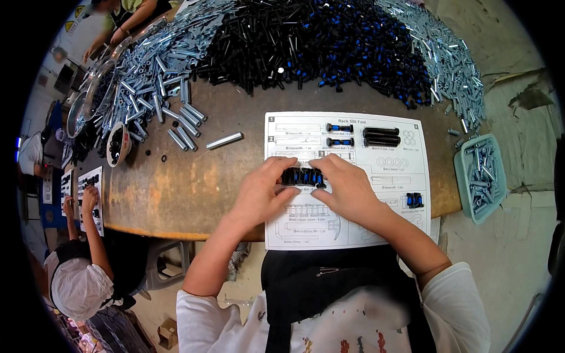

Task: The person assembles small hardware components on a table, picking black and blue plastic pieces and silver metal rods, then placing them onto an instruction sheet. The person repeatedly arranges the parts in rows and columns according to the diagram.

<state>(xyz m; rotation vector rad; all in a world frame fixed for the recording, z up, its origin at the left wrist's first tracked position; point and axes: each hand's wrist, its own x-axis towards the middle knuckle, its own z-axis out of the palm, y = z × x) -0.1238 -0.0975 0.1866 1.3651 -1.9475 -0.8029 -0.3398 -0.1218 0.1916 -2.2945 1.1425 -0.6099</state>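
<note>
A printed sheet (pixel 419 167) with line drawings of parts lies at the table's front edge. Over its middle, my left hand (pixel 265 187) and my right hand (pixel 348 187) close in from both sides on a row of short black bolts (pixel 303 176) with blue bands. Fingers and thumbs press at the row's two ends. Above them, single blue-banded bolts (pixel 339 127) rest in printed boxes. Long black bolts (pixel 381 137) lie side by side at the upper right of the sheet. More blue-banded bolts (pixel 414 200) sit near its right edge, beyond my right forearm.
Piles of black bolts (pixel 253 53), blue-banded bolts (pixel 376 53) and silvery parts (pixel 450 65) cover the table's far side. A metal tube (pixel 224 140) lies left of the sheet. A bowl (pixel 123 154) stands farther left, a teal basket (pixel 466 203) at right. Other people work at left.
</note>
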